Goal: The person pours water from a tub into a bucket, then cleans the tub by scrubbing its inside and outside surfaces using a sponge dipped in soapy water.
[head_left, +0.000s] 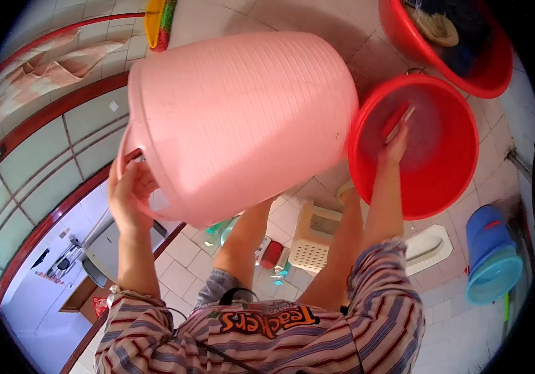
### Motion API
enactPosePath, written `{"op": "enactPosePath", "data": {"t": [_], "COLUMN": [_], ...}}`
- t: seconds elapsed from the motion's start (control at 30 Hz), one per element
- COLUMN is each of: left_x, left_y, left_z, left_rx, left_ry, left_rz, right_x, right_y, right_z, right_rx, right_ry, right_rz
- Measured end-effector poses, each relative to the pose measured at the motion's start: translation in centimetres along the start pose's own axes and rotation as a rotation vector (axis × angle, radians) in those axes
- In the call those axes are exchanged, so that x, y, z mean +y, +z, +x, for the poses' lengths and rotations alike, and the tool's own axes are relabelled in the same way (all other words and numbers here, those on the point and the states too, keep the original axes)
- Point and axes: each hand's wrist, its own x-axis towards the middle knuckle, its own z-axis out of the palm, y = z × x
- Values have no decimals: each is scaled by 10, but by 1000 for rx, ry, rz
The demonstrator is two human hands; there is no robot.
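Observation:
A large pink plastic laundry basket [249, 118] lies tilted on its side in front of me, its ribbed wall facing up. My left hand [129, 190] is closed around the handle at its rim, on the left. At the right, a red basin [445, 181] holds cloudy water. Over this basin my right hand [395, 149] is closed on a red scrub brush [396, 121] with a pale edge. The brush is at or just above the water; I cannot tell which. The basket's base end is close beside the basin's rim.
Another red basin [492, 84] with dark cloth and a straw-coloured brush stands at upper right. Below are a beige stool [311, 240] and a squat toilet [429, 249]. Blue buckets [489, 237] stand at far right. A yellow dustpan [154, 22] is at the top. A red-framed glass door [43, 168] is left.

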Motion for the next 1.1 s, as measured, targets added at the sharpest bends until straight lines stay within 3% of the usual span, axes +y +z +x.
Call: {"op": "enactPosePath", "data": {"t": [0.07,0.13,0.17,0.2,0.23,0.3,0.4,0.43,0.47,0.5,0.57,0.6,0.67,0.7,0.8,0.9,0.93,0.97,1.0,1.03,1.1], "left_x": [-8,-5,-9,-15,-22,-24,-64,-79,-82,-93,-109,-109,-107,-110,-117,-131,-134,-138,-140,-136,-110], "left_y": [-9,-4,-5,-7,-11,-12,-38,-45,-45,-47,-53,-53,-54,-56,-60,-70,-73,-77,-80,-83,-82], "left_z": [2,-2,-4,-7,-9,-20,-46,-55,-66,-72,-81,-79,-79,-82,-90,-104,-107,-110,-113,-112,-99], "left_rx": [-50,-90,-94,-101,-90,-129,-148,-174,-130,-132,-148,-173,-165,-194,-223,-203,-202,-226,-251,-252,-595], "left_ry": [-1,-20,-12,-7,-26,-21,-67,-51,-127,-79,-42,-34,-49,-58,-57,-139,-141,-144,-152,-158,-332], "left_rz": [-56,-60,-72,-83,-95,-118,-93,-127,-103,-116,-138,-148,-153,-143,-122,-147,-143,-122,-100,-98,-190], "right_x": [-22,-31,-21,-56,-16,-37,-7,-19,-16,-32,-29,-24,-10,-4,1,-10,-1,-3,-20,-23,-19], "right_y": [30,75,81,129,137,187,193,192,184,187,178,175,182,187,186,185,176,167,172,166,155], "right_z": [-72,-156,-178,-239,-258,-320,-277,-248,-206,-184,-148,-161,-217,-267,-368,-329,-280,-228,-204,-182,-178], "right_rx": [-40,-244,-508,-592,-682,-872,-777,-712,-638,-454,-144,-140,-575,-575,-941,-920,-810,-747,-434,-331,-223], "right_ry": [-112,-223,-331,-214,-431,-782,-822,-675,-769,-516,-572,-572,-784,-900,-836,-859,-883,-774,-763,-765,-769], "right_rz": [-25,-409,-588,-653,-607,-884,-1020,-1088,-1196,-1310,-1434,-1445,-1336,-1324,-1016,-1108,-1184,-1236,-1527,-1494,-1460]}}
